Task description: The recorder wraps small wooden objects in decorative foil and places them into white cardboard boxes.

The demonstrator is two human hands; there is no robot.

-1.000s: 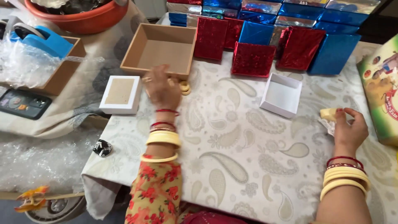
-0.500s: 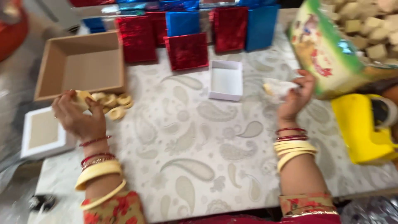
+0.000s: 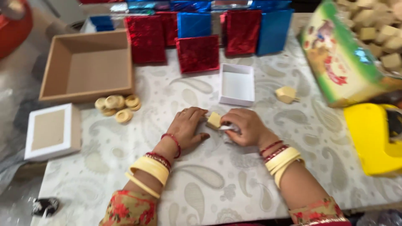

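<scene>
Your left hand (image 3: pixel 187 125) and right hand (image 3: pixel 247 126) meet at mid tabletop (image 3: pixel 234 184), both pinching one small wooden block (image 3: pixel 214 120) over a bit of white paper (image 3: pixel 229 127). It seems wrapping has only begun. The small white box (image 3: pixel 237 84) behind is empty, the brown tray (image 3: pixel 86 67) too. The printed carton (image 3: pixel 356 50) is full of blocks.
</scene>
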